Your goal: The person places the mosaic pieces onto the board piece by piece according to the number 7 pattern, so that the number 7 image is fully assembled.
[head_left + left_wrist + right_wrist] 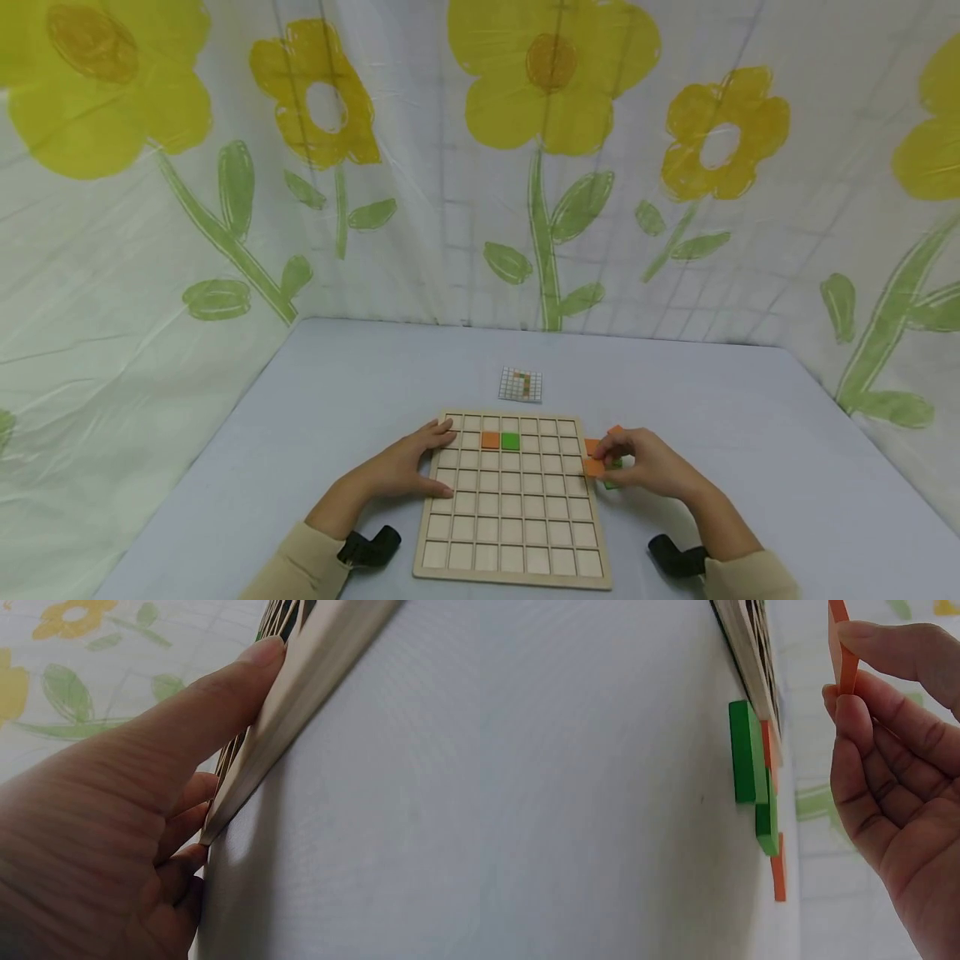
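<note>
**Orange tile lifted beside the grid board**

A pale table point(750, 433) fills the lower half of the head view, backed by a flower-printed sheet point(225, 167). At lower centre lies the wooden grid board point(512, 533), with one orange square point(491, 440) and one green square point(510, 441) seated in its second row. Above the board sits a small pattern card point(521, 384).

The left hand point(408, 467) rests on the board's left edge, fingers fairly straight, thumb pressed along the rim and holding nothing. The right hand point(648, 465), just right of the board, pinches a thin orange tile point(843, 652) between thumb and fingertips, lifted off the table.

The tile looks light, stiff and smooth; an edge pinch seems to suit it, though so thin a piece could slip or twist.

The loose green tiles point(748, 761) and orange ones beside the board are mostly hidden by the right hand in the head view, so their count is unclear. The card's pattern is too small to read.
</note>
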Demonstrator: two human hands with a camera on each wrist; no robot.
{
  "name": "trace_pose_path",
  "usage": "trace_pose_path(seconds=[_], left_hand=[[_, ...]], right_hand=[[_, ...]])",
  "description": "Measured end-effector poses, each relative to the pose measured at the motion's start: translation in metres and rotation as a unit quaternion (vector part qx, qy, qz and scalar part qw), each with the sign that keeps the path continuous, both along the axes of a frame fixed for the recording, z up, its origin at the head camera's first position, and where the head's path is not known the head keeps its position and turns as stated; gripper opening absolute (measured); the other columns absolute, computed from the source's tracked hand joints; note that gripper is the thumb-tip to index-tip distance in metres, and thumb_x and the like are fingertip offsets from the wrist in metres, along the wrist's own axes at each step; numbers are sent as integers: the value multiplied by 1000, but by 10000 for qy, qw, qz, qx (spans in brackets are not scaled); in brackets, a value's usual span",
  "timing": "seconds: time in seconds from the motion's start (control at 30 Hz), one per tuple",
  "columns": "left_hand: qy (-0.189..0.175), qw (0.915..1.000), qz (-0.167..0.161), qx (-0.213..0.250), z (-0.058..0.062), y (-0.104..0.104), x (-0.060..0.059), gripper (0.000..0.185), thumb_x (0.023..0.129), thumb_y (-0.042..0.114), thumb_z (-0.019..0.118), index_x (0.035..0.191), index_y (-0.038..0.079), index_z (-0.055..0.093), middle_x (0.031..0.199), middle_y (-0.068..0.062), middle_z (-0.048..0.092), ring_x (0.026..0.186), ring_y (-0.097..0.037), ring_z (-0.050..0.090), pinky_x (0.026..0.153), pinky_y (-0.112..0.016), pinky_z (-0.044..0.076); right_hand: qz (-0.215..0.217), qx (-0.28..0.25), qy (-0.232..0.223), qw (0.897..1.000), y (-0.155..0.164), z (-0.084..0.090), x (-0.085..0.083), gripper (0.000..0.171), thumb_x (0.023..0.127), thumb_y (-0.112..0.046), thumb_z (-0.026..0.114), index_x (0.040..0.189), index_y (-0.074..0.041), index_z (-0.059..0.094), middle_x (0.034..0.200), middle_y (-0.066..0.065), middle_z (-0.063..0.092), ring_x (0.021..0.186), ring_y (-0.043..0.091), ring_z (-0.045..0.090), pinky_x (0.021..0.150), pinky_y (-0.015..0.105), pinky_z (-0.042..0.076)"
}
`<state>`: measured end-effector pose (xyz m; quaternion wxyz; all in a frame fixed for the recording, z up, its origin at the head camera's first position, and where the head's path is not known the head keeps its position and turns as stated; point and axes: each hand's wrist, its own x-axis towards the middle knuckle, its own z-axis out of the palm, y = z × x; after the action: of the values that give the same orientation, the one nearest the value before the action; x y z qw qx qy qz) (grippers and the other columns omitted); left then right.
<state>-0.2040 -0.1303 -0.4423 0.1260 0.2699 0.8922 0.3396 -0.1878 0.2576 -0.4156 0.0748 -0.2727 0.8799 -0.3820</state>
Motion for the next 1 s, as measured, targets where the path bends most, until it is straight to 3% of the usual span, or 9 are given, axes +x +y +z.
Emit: trace_pose_path(seconds=[0.63,1.0], left_hand=[[24,10000,-26,-8,1,0,0,87,68,46,76,140,13,39,152,-4,23,141,-31,11,109,-56,18],[-13,10000,5,-14,1,0,0,87,68,45,77,139,12,40,151,-5,23,141,-31,11,109,-56,18]], right_hand=[[213,-66,187,9996,-38,-1,-27,17,80,-14,70,95,-8,65,88,1,64,79,5,57,70,28,50],[243,-206,-71,9995,-56,0,-39,18,79,-13,71,94,-6,66,90,4,64,77,7,57,70,26,50]])
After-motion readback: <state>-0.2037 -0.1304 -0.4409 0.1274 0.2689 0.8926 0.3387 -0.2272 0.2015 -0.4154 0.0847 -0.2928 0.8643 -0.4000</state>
